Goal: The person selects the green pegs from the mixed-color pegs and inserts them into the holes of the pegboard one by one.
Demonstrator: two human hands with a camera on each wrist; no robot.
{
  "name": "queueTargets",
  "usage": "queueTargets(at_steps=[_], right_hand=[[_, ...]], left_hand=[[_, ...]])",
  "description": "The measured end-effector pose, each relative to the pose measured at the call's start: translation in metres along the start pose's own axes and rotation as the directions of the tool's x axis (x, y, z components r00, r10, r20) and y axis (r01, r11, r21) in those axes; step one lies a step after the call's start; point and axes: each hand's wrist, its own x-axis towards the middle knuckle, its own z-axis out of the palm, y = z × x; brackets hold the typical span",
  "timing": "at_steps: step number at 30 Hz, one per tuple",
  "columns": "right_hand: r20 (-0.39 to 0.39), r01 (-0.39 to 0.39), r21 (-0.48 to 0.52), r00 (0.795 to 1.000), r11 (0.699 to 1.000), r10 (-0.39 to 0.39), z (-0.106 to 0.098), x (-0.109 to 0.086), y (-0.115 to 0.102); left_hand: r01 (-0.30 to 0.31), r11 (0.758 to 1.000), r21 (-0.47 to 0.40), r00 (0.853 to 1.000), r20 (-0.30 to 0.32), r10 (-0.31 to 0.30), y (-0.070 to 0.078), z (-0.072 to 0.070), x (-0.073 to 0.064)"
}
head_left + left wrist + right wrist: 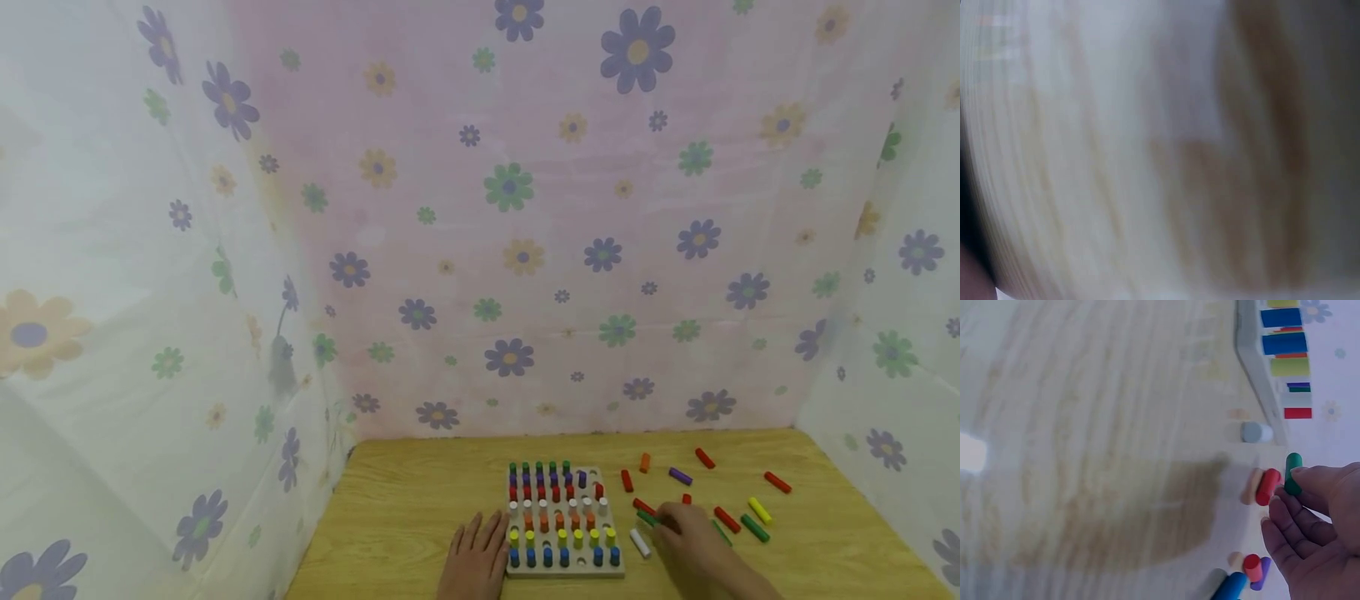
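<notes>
Flowered cloth (510,225) hung at the back and down both sides of a wood-grained counter (405,508) in the head view. On the counter stood a pegboard (566,573) with rows of coloured pegs upright in it, green at the far edge and blue at the near edge, with some holes unfilled. The left hand (474,562) lay palm down with straight fingers just beside the board's left edge. To the right of the board, the right hand (692,542) reached in with bent fingers at one end of a green peg (647,518). Just beyond that lay a red peg (643,506), and a white peg (640,543) lay nearer, between the hand and the board. Other loose pegs were scattered beyond and to the right, among them a yellow peg (760,510) and a purple peg (681,477).

From the left wrist, only blurred wood grain and a sliver of skin showed; the hand's state could not be told there.

From the right wrist, thumb and forefinger pinched the green peg, the other fingers loosely curled.
</notes>
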Motion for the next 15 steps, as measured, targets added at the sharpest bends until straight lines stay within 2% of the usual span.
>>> queueTargets(at_steps=[1,4,15], right_hand=[[-0.033,0.017,-0.037,0.999,0.999,-0.018,-0.001,0.001,-0.001],[-0.080,0.013,-0.066,0.997,0.998,-0.018,-0.006,0.004,-0.005],[-0.112,-0.024,0.037,0.993,0.999,0.028,-0.013,0.003,-0.020]], left_hand=[[-0.001,1.000,0.001,1.000,0.001,0.001,0.000,-0.001,0.000],[-0.013,1.000,0.007,1.000,-0.003,0.013,0.001,-0.004,0.001],[-0.022,1.000,-0.009,0.999,0.023,0.023,0.000,-0.004,-0.002]])
